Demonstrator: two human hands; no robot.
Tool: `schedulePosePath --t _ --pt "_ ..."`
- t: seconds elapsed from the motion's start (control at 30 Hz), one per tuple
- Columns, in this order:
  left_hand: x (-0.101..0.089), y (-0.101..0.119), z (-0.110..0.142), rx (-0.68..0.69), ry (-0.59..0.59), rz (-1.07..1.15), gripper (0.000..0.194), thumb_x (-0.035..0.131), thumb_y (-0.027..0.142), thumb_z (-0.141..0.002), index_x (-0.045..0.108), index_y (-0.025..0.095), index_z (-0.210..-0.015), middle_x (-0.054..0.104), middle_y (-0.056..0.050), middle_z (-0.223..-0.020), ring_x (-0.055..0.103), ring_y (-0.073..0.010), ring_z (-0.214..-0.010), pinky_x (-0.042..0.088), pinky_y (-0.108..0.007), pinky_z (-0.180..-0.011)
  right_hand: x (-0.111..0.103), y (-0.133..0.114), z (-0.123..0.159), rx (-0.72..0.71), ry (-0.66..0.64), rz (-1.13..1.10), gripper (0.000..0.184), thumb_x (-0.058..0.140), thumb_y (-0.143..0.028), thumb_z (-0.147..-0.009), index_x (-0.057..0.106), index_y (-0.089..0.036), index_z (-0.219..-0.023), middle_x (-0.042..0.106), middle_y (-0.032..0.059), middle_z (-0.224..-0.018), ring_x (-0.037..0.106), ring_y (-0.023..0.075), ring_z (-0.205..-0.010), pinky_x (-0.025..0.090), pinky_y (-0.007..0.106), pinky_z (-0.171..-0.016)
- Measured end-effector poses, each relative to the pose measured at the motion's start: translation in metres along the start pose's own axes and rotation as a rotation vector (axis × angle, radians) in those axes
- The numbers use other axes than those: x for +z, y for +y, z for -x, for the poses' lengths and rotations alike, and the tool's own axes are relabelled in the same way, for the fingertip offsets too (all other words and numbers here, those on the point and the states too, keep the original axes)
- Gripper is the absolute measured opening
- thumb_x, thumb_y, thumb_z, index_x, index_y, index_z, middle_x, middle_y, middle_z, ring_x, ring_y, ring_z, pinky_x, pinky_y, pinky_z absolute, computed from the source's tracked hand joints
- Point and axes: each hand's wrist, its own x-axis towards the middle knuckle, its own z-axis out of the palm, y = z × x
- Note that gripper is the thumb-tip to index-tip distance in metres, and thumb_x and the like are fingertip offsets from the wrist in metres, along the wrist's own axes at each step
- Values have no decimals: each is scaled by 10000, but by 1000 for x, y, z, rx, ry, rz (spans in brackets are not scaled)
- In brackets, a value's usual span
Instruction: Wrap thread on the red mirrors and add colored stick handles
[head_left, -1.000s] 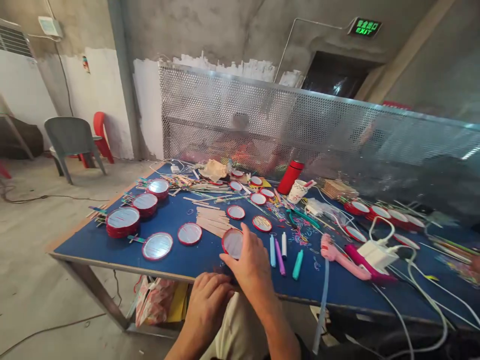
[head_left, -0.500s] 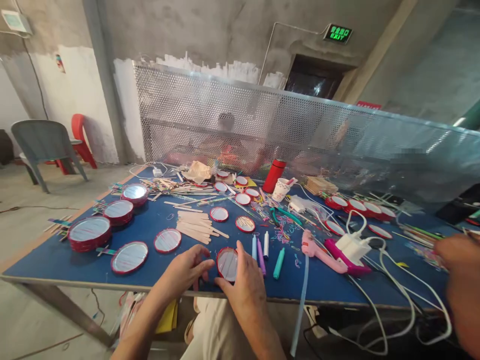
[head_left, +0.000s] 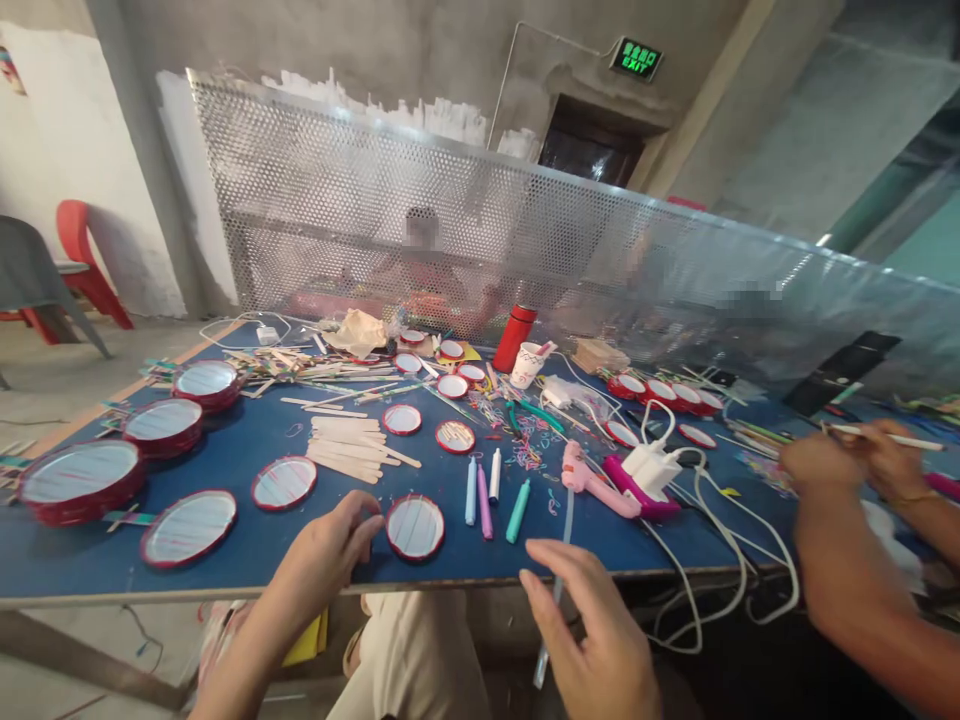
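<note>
A round red-rimmed disc with a pale streaked face (head_left: 415, 527) lies flat near the table's front edge. Just left of it is my left hand (head_left: 337, 540), fingers loosely curled and nothing visible in them. My right hand (head_left: 596, 630) is held off the front edge, thumb and fingers apart and empty, by the clear glue stick (head_left: 556, 610) hanging from a pink glue gun (head_left: 592, 480). Between disc and glue gun lie several paint-pen-like tubes, among them a purple tube (head_left: 484, 505) and a teal tube (head_left: 517, 510).
Wooden craft sticks (head_left: 352, 445) lie behind the disc. Thick red-edged drum shapes (head_left: 82, 480) line the left side. A red bottle (head_left: 515, 338) and paper cup (head_left: 528, 366) stand at the back. White chargers (head_left: 651, 465) trail cables; a co-worker's hands (head_left: 862, 460) are at right.
My right hand has let go of the disc and moved right, toward me. The disc now lies flat on the table. The view has swung right, showing more of the co-worker's arms.
</note>
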Motion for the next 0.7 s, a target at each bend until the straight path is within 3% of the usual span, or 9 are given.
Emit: schedulePosePath --t 0.1,0.2,0.33,0.43,0.53,0.7 --pt "0 -1 2 48 0 -65 279 423 338 -990 611 196 -1138 679 12 -732 676 -201 -667 458 -254 -647 -3 11 -26 -103 -79 16 112 539 -274 -1049 641 -232 -1070 757 47 -936 744 203 -854 594 323 -769" --pt "2 2 6 62 -21 -194 379 475 306 -977 639 168 -1290 761 -51 -887 726 -240 -811 477 -285 -722 13 6 -50 -173 -283 56 100 633 -262 -992 662 -200 -1065 767 71 -959 750 256 -864 606 384 -750" --pt "2 1 11 109 -31 -201 424 533 281 -949 676 167 -1332 790 -101 -1068 738 -270 -939 498 -309 -805 46 -14 -71 -92 -728 108 377 821 -249 -848 677 -149 -1182 752 131 -1145 732 334 -1036 602 469 -881" --pt "-1 -6 13 158 -35 -116 442 520 277 -939 681 138 -1326 782 -91 -964 720 -251 -862 498 -296 -781 67 -25 -82 -74 -942 86 612 863 -320 -818 611 -104 -1332 698 178 -1280 669 370 -1178 544 515 -1006" --pt "-6 -15 14 202 -41 16 431 493 296 -943 686 128 -1290 747 -58 -850 684 -223 -778 478 -270 -718 82 -27 -92 -152 -1031 60 688 836 -361 -838 563 -63 -1396 678 207 -1300 637 395 -1210 521 538 -1022" --pt "-10 -27 16 257 -70 245 329 537 323 -941 722 165 -1162 652 8 -721 598 -176 -648 433 -236 -622 95 -21 -107 -280 -1097 2 701 849 -324 -793 575 -80 -1391 668 184 -1330 624 359 -1220 512 479 -1041"
